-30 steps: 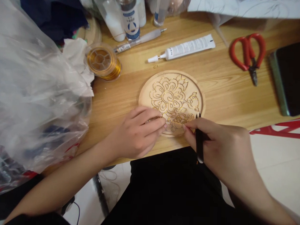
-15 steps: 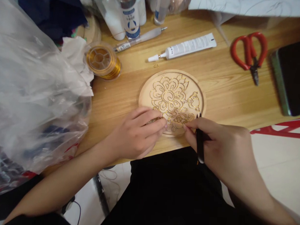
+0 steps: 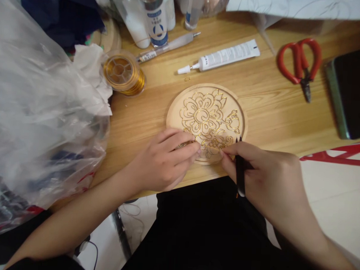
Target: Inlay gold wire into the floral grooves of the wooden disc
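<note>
A round wooden plate (image 3: 172, 111) with a raised rim lies near the table's front edge, its face carrying a flower design outlined in gold wire. Over its lower left lies my left hand (image 3: 170, 160), fingertips pinched on one end of a thin gold wire (image 3: 211, 148). The wire's other end sits between the thumb and index finger of my right hand (image 3: 261, 169), at the plate's lower right. Black tweezers (image 3: 240, 172) are also tucked in my right hand, tips pointing away from me. My fingers cover part of the design.
Beyond the plate are a white glue tube (image 3: 230, 56), tiny gold wire bits (image 3: 187, 79) and a pen (image 3: 171, 46). A gold wire spool (image 3: 124, 74) and plastic bag (image 3: 51, 107) are left; red-handled cutters (image 3: 303, 68) and a phone (image 3: 351, 93) are right. Bottles (image 3: 156, 22) stand behind.
</note>
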Demonstrator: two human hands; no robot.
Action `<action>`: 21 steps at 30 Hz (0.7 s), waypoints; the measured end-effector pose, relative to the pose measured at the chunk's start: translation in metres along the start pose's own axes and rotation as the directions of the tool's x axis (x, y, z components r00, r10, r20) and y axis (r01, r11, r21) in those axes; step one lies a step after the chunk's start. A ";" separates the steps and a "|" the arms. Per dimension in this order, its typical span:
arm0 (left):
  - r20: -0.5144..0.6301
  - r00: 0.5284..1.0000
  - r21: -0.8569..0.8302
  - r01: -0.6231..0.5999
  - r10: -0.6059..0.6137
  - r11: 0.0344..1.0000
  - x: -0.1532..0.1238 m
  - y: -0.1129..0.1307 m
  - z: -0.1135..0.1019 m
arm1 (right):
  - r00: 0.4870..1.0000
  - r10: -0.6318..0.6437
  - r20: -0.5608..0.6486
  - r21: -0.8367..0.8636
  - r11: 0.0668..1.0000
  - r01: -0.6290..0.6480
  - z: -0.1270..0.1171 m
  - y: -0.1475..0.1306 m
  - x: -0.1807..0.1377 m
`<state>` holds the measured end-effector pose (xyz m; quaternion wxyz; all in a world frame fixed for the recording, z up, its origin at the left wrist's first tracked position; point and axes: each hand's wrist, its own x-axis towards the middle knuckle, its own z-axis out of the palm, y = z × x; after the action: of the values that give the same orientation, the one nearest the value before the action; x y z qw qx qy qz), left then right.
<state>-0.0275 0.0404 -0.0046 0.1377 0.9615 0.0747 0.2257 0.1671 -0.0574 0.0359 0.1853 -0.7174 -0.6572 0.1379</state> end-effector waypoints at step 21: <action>-0.083 0.996 0.128 -0.024 0.035 0.992 0.002 0.002 -0.003 | 0.993 -0.057 -0.103 0.074 0.995 0.065 0.002 0.004 -0.002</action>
<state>-0.0275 0.0398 -0.0003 0.0699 0.9588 0.0805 0.2632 0.1694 -0.0595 0.0322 0.2501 -0.6954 -0.6627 0.1212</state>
